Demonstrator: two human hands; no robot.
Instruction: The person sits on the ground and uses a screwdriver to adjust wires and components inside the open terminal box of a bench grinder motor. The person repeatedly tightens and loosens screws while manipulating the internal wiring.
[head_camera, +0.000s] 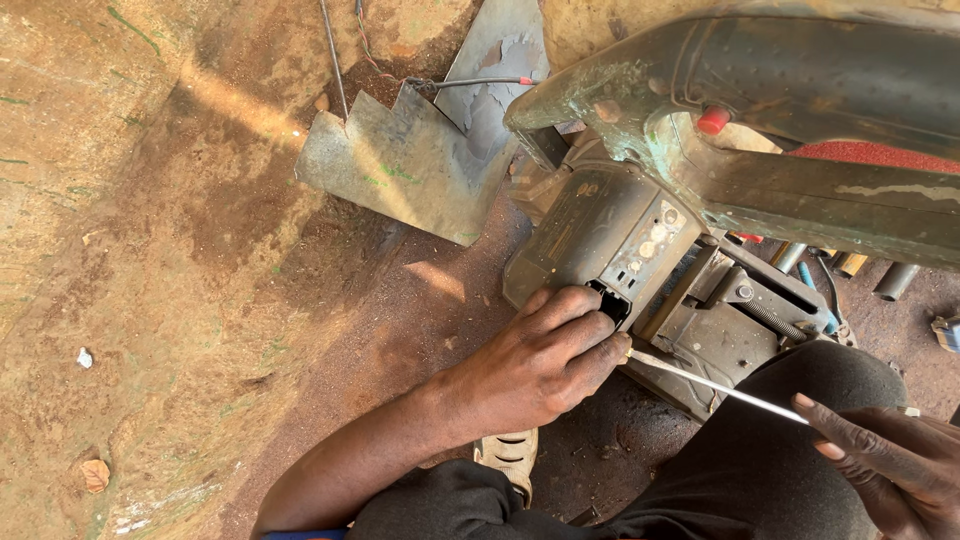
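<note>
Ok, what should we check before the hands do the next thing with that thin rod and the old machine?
1. Left hand resting on the machine's motor housing: ok.
2. Thin metal rod pinched in right hand: ok.
3. Rod tip reaching the dark slot in the housing: cannot tell, left fingers cover it.
4. Jagged sheet metal lying apart from both hands: ok.
5. Power off: cannot tell.
6. Red knob clear of both hands: ok.
</note>
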